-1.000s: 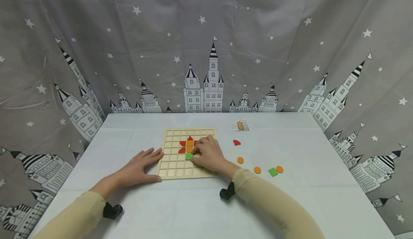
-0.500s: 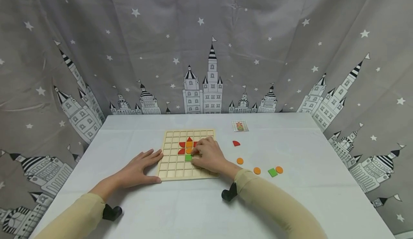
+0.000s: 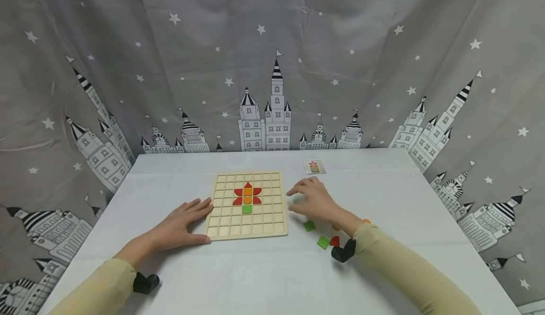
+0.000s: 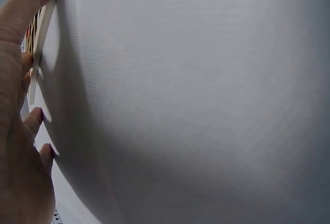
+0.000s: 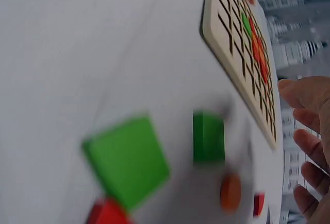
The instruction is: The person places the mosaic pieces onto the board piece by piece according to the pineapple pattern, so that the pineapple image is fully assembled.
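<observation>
A wooden grid board point(image 3: 272, 220) lies on the white table. Set in its cells are a red triangle point(image 3: 248, 185), an orange square point(image 3: 248, 191), an orange disc point(image 3: 247, 200), a green square point(image 3: 247, 209) and red quarter-circles point(image 3: 256, 192). My left hand point(image 3: 180, 225) rests at the board's left edge, thumb and fingers spread. Right of the board, my right hand point(image 3: 315, 201) hovers with its fingers apart; nothing shows between them. Below it lie a loose green square point(image 3: 309, 226), another green square point(image 3: 323, 242) and a red quarter-circle point(image 3: 335, 241).
A small picture card point(image 3: 314, 166) with a gridded flower pattern lies at the back, beyond the right hand. An orange disc point(image 3: 366, 220) peeks out behind the right forearm, and another orange disc point(image 3: 336, 227) is partly hidden under the wrist. A grey castle-print curtain point(image 3: 204, 59) hangs behind.
My right hand has left the green square in the board and moved right, off the board, over the loose pieces. The left hand has stayed at the board's edge.
</observation>
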Tool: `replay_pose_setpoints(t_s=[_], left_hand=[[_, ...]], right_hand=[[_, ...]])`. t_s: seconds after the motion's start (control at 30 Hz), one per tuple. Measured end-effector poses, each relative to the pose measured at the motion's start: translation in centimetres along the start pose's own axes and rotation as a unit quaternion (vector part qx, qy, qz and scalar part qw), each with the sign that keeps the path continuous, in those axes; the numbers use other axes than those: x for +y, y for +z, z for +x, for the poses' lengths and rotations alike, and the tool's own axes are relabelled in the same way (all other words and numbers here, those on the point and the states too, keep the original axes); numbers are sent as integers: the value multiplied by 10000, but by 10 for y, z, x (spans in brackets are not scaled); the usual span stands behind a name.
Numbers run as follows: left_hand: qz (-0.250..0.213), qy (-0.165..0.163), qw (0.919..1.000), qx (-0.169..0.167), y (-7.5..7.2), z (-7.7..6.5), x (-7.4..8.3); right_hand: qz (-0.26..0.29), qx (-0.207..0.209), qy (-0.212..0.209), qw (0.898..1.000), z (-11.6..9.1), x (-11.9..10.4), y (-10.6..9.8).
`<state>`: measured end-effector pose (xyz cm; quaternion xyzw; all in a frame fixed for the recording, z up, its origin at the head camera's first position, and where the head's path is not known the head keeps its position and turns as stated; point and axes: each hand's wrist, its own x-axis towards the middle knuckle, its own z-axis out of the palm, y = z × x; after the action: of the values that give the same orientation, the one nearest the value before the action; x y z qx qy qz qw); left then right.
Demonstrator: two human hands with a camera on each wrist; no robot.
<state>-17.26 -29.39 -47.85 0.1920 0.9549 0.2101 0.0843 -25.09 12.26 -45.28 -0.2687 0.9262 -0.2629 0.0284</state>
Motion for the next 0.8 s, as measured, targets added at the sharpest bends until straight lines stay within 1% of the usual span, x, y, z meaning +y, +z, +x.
replay_pose_setpoints(t_s=[0.1,0.17,0.23,0.37,0.5,0.63,0.73,0.8], left_hand=[[38,61,10000,65,-1,0,1],[51,108,9999,112,0,0,1],[45,127,9998,145,0,0,2],[31,44,9999,127,2,0,0],[24,-29,10000,82,3,-1,-2],[-21,1,9999,117,3,-1,-2],[-67,102,9998,171,2,0,-1],[-68,138,9997,176,2,0,-2]], right_hand=[[125,102,168,9997,-13,22,-14],[242,95,274,9993,-22,35,-22],[379,37,353,9986,-31,47,-31],[533,-152,540,9970,-52,69,-46],[682,-335,870,9933,-74,89,-61],[558,-416,1057,9920,-97,107,-74],[413,-415,1037,9929,-112,120,-78],[416,-438,1027,9929,-121,128,-79]])
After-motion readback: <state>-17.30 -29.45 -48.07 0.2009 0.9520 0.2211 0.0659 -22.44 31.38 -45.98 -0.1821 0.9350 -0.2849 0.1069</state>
